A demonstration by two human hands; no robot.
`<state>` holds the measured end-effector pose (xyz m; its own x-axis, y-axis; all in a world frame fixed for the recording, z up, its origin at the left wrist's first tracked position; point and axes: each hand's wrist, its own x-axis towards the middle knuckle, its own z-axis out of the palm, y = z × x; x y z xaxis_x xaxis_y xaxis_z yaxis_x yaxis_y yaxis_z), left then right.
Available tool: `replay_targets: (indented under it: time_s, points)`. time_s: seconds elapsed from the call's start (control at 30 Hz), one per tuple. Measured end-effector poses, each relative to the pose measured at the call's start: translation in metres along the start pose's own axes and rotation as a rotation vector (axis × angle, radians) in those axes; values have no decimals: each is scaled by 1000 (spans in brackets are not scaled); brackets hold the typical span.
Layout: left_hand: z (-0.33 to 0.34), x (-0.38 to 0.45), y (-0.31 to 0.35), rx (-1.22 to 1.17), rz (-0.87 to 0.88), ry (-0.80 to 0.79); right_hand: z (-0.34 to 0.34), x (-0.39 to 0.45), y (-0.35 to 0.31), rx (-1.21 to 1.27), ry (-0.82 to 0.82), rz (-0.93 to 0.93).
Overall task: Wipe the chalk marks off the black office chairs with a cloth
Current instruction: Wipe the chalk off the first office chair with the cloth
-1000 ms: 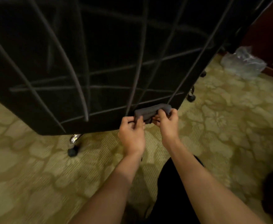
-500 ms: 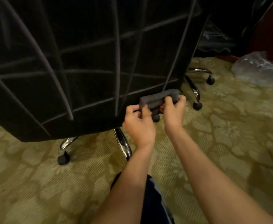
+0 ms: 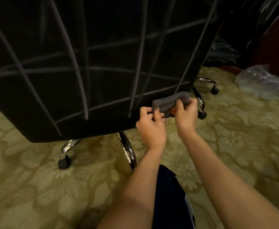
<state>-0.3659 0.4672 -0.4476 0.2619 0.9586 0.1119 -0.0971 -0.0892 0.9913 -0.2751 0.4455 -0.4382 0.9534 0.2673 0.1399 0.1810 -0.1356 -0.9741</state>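
Observation:
The black back of an office chair (image 3: 102, 47) fills the upper left, crossed by several pale chalk lines (image 3: 79, 70). A folded dark grey cloth (image 3: 168, 102) lies against the chair's lower right corner. My left hand (image 3: 150, 128) pinches the cloth's left end and my right hand (image 3: 186, 113) grips its right end; both hold it just below the chair's bottom edge.
Chrome chair legs (image 3: 127, 149) with black castors (image 3: 62, 163) stand on the patterned green carpet (image 3: 36, 187). A crumpled clear plastic bag (image 3: 261, 83) lies at the right by dark wooden furniture. My dark-clothed leg (image 3: 168, 195) shows between my forearms.
The view has shifted, so the chair's base and castors now show. Both hands keep hold of the cloth at the chair's lower right corner and have bunched it slightly.

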Motion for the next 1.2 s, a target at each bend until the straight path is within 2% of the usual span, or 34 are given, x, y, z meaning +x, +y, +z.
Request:
replay_targets:
  time_s: [0.13,0.23,0.3,0.4,0.47,0.53,0.63,0.73,0.8,0.87,0.93,1.03,1.2]
  points:
    - [-52,14,-7,73,107,127,38,-50,-3,1,20,-11]
    - [-119,24,-24,219,227,248,74,-103,-3,48,-104,19]
    - [-151,32,-32,338,285,283,87,-126,-2,45,-170,-30]
    - [-148,35,-36,491,357,249,76,-116,4,-98,-175,-218]
    - [-125,32,-34,610,390,162,58,-92,12,-273,-130,-315]
    - [-103,28,-29,706,387,43,46,-72,20,-416,-86,-338]
    - [-99,27,-20,756,389,-68,49,-70,21,-472,-46,-346]
    - [-149,33,-20,821,452,11,72,-107,18,-421,-75,-422]
    - [-198,37,-27,855,479,109,92,-140,15,-348,-184,-497]
    - [-239,39,-30,833,434,187,112,-166,11,-260,-304,-560]
    - [-256,41,-34,826,423,235,124,-176,8,-194,-373,-560]
    - [-234,40,-34,760,388,213,113,-160,14,-155,-369,-524]
    - [-175,35,-30,746,497,85,83,-122,21,-177,-167,-371]
